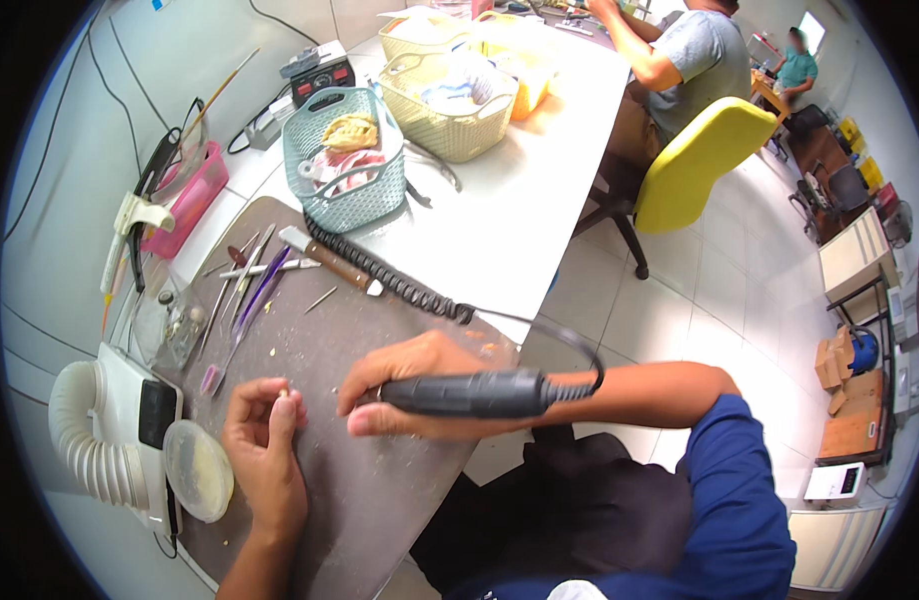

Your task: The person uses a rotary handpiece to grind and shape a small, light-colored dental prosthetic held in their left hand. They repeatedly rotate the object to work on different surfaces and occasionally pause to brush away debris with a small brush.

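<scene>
My right hand is wrapped round a black rotary handpiece, its tip end pointing left. A coiled black cord leads from the back of the tool toward the far side. Facing it, my left hand pinches a small whitish piece between thumb and fingers; its exact kind is too small to tell. The handpiece's tip is apart from that piece. Beside my left hand is a round clear tub with something pale yellow in it. Both hands are over a dusty grey-brown mat.
White dust-suction unit with ribbed hose stands at left. Behind my hands lie a wood-handled knife and several thin tools. Farther off are a teal basket, a cream basket and a control box. A co-worker sits beyond.
</scene>
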{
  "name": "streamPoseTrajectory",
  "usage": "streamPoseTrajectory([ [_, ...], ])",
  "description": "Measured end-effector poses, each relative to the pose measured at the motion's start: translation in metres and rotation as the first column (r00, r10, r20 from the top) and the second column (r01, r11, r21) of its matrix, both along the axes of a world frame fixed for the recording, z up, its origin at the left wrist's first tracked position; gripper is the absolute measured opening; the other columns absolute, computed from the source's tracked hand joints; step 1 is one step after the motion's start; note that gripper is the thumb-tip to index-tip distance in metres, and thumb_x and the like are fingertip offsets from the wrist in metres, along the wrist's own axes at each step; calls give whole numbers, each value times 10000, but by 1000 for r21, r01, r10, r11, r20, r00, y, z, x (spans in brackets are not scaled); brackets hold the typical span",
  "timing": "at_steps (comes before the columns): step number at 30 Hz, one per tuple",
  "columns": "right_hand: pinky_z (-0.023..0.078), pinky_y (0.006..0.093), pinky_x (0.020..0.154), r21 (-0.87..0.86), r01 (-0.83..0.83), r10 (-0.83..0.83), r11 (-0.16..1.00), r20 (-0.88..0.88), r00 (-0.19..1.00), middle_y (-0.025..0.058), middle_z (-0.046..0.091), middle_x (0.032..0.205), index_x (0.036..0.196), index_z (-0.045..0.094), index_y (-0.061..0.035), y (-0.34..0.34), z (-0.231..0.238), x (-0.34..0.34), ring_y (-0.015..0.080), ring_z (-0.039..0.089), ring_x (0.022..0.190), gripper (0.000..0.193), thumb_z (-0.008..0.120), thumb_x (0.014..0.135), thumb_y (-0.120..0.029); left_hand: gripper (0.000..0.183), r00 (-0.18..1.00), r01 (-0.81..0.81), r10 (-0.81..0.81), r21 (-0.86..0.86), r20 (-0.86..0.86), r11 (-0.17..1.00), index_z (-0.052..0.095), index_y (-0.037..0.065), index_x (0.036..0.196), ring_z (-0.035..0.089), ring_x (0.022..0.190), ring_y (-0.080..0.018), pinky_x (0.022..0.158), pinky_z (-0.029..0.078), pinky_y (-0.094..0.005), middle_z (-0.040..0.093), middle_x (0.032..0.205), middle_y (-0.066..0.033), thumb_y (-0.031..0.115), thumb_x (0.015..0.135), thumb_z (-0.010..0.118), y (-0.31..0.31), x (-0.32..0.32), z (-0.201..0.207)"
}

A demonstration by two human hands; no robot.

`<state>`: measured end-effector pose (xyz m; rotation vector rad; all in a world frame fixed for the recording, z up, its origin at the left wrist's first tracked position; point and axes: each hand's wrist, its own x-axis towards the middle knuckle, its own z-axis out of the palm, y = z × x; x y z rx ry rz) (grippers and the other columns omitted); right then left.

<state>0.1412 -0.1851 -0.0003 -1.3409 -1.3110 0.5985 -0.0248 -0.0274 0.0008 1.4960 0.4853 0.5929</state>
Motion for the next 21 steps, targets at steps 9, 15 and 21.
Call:
streamPoseTrajectory([
  [9, 537, 343, 765, -66, -22, 20, 998, -29, 999, 128, 708, 922, 1028, 687, -28, -4, 4, 4, 244, 698, 862, 380, 654, 936, -396, 126, 1000, 1, -1, 33, 15, 999, 581, 32, 1062, 562, 817, -92, 773, 465, -233, 600, 931, -32, 99, 963, 620, 4, 7, 1],
  [15, 527, 323, 729, -11, 27, -27, 1000, 0, 1000, 111, 718, 879, 1020, 692, -35, 1, 2, 0, 215, 695, 807, 363, 661, 936, -387, 122, 998, 43, -45, 52, 45, 998, 578, 42, 1053, 543, 803, -67, 739, 451, -212, 570, 900, 1, 146, 991, 593, 6, 6, -2],
  [21, 510, 344, 805, 257, 164, -204, 952, 137, 969, 142, 699, 931, 1026, 693, -11, 8, -6, -1, 236, 678, 889, 445, 633, 943, -444, 129, 986, 156, -159, 74, 39, 985, 569, 47, 1063, 523, 813, -62, 740, 436, -204, 547, 897, 7, 160, 1001, 582, -3, -6, 2],
])
